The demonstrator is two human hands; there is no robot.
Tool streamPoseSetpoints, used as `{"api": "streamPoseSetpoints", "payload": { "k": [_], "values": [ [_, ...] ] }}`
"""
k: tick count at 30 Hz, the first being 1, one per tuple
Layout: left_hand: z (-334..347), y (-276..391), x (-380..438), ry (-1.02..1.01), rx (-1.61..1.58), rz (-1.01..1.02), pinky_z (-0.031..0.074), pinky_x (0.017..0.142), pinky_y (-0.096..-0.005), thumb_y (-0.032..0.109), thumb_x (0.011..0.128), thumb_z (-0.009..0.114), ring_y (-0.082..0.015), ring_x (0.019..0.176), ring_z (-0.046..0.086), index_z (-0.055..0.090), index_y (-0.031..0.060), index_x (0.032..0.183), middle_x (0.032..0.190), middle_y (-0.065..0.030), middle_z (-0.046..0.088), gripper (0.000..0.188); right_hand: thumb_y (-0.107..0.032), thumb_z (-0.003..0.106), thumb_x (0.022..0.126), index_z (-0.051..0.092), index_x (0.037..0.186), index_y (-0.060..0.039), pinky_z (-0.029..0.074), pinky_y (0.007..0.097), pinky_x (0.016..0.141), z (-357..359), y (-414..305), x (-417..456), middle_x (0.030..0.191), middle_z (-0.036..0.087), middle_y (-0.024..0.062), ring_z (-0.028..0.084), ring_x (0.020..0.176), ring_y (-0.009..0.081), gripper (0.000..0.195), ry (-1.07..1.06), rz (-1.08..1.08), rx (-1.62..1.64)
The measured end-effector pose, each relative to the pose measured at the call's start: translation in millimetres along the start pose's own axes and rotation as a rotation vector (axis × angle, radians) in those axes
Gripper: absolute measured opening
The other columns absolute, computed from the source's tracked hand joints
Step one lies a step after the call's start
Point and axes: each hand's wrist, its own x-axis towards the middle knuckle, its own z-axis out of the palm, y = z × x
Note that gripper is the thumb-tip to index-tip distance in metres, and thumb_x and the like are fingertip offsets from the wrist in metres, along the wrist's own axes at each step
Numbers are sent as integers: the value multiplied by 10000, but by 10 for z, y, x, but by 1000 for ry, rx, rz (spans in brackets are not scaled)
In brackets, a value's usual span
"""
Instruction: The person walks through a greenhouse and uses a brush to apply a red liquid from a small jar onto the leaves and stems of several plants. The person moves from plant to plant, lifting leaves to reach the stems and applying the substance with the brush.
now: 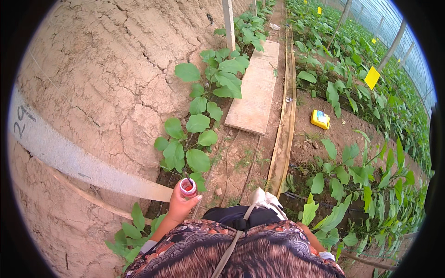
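Note:
My left hand [180, 205] grips a small open jar [188, 188] with red residue or liquid inside. A thin dark stick or brush handle [187, 176] leans out of its mouth; its lower end is hidden in the jar. Just beyond the jar grows a broad-leaved plant, apparently an eggplant [198, 160]. On the right, my forearm [311, 237] shows at the edge of my patterned top, but the right hand itself is out of view. Leafy plants [335, 187] grow close to that side.
A concrete post [87, 163] bearing writing slants in from the left, before a cracked earth wall [114, 80]. A wooden board [255, 93] lies along the path beside a flattened tan hose or strip [287, 128]. A yellow jug [320, 119] rests on soil; yellow cards [372, 78] hang among plants.

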Motion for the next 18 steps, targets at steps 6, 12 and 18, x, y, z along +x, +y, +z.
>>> {"api": "streamPoseSetpoints", "payload": {
  "k": [6,12,18],
  "values": [
    [272,93,662,-113,36,-70,432,871,-296,69,710,755,-122,976,529,424,21,1208,1064,-42,535,600,-191,602,840,564,1111,22,472,279,616,-889,-804,379,895,645,78,598,685,126,347,222,66,586],
    [546,-82,1463,-260,21,-82,433,885,-283,92,721,753,-127,1014,523,429,-4,1233,1118,-67,538,613,-109,576,844,575,1098,23,479,291,788,-951,-760,592,1005,647,107,612,906,176,287,71,147,342],
    [731,-444,2388,-270,256,60,437,897,-343,182,656,787,-242,1017,552,483,63,1218,1104,-121,542,650,-85,570,843,575,1100,19,470,285,803,-1183,-1468,1602,1010,643,101,602,932,171,277,-15,94,185]
  ]
}}
